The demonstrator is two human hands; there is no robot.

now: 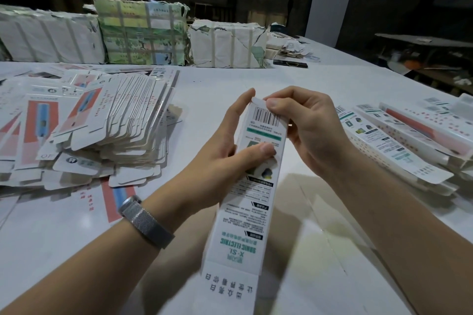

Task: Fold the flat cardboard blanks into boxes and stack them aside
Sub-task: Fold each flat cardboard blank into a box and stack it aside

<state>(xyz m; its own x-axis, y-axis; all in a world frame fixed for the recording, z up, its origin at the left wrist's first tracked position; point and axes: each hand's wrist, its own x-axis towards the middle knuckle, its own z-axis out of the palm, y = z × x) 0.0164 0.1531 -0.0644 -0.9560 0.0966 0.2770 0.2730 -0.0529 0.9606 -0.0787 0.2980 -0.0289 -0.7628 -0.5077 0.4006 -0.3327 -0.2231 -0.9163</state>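
box (252,186) far flap behind fingers (276,103), flat blanks (84,130) cropped left

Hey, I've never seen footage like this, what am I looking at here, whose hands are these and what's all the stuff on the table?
There is one picture, taken by a camera on a person's head, looking down at their own bare hands. The left hand grips a long printed box; the right hand pinches its far end flap. On the white table, a pile of flat blanks lies left, finished boxes lie right, and taped bundles stand behind.
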